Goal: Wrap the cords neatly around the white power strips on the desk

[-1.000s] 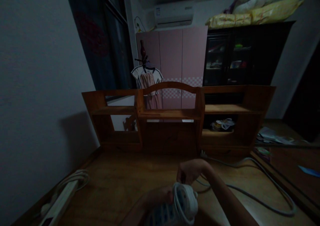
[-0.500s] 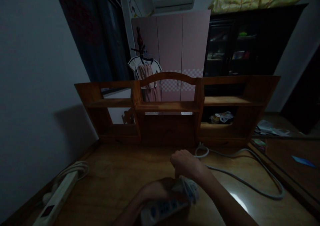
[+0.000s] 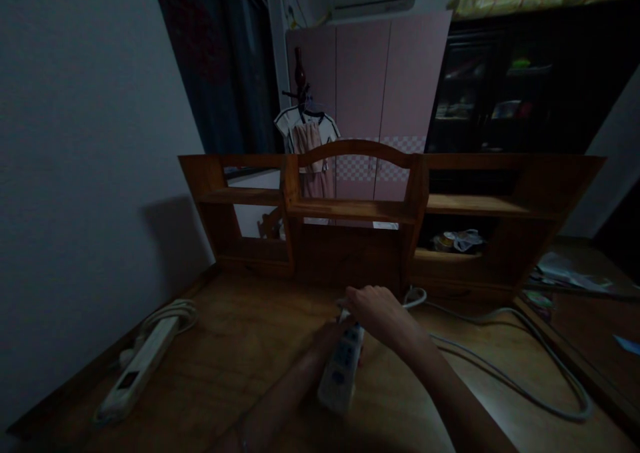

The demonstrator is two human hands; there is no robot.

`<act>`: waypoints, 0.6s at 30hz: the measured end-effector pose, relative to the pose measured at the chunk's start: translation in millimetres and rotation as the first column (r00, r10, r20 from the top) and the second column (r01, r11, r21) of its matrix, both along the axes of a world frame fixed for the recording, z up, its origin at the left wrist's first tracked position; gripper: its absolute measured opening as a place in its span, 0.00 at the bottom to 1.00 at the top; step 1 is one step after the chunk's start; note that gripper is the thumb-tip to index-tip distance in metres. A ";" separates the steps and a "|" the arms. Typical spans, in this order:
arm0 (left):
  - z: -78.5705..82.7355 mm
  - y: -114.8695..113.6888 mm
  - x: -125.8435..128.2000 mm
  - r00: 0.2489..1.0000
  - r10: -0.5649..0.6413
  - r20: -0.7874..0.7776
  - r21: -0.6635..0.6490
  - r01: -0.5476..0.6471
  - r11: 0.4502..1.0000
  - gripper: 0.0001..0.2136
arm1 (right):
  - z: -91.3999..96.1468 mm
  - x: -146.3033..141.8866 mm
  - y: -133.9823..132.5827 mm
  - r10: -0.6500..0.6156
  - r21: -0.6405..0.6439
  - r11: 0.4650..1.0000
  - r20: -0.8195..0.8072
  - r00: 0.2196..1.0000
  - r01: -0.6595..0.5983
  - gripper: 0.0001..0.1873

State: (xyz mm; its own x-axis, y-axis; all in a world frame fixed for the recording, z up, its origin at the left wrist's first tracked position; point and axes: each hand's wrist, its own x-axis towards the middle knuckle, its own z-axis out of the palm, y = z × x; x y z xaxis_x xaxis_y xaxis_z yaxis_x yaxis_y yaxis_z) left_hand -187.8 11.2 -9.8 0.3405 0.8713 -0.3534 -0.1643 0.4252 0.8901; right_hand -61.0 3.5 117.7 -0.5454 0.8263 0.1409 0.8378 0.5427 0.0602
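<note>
A white power strip [image 3: 340,376] with blue sockets is tilted over the tabletop, its near end towards me. My left hand [image 3: 339,333] is closed around its far part, with the fingertips hidden. Just beyond and to the right, my right hand [image 3: 376,307] is closed at the strip's far end. A grey cord [image 3: 480,353] runs across the table and passes behind my right wrist towards that hand. The grip itself is covered by the knuckles. A bit of something pale shows between the two hands.
A second power strip [image 3: 143,373] with a coiled cord [image 3: 183,314] lies at the left by the wall. Along the table's [image 3: 240,319] far edge stands a wooden shelf unit [image 3: 350,209]. The grey cord loops over the right side of the table.
The power strip has turned from lying crosswise to pointing away from me. My left hand has moved forward with it, closer to my right hand. The view has shifted slightly left.
</note>
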 end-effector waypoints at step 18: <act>17.9 10.6 -24.7 0.822 -0.006 0.569 -0.021 0.022 1.000 0.36 | -2.5 22.5 24.6 0.133 -0.355 0.867 -0.509 0.850 -0.349 0.17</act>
State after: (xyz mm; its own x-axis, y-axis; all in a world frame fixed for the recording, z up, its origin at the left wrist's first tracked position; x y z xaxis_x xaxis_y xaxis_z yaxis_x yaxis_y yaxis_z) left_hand -212.4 21.8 8.2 0.4998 0.8585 -0.1146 -0.6322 0.4520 0.6293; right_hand -38.5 28.2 115.2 -0.6961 0.7117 0.0947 0.5468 0.6110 -0.5724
